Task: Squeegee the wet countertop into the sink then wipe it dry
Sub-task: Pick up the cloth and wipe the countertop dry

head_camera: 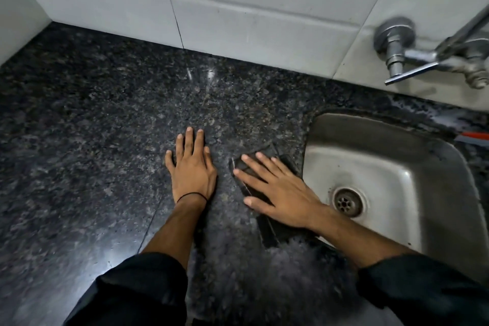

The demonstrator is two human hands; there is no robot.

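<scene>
A dark speckled granite countertop [105,127] fills the view, shiny in patches. My left hand [191,169] lies flat on it with straight fingers, a black band at the wrist. My right hand [275,190] presses flat with spread fingers on a dark cloth [267,230] that lies on the counter just left of the steel sink [383,167]. The cloth blends with the stone, and its near end looks fuzzy. A red and grey strip [473,137], perhaps a squeegee, shows at the right edge behind the sink.
White wall tiles [238,8] run along the back of the counter. A chrome tap [412,58] sticks out from the wall above the sink. The sink drain [348,201] lies close to my right wrist. Another white wall [16,16] closes the far left.
</scene>
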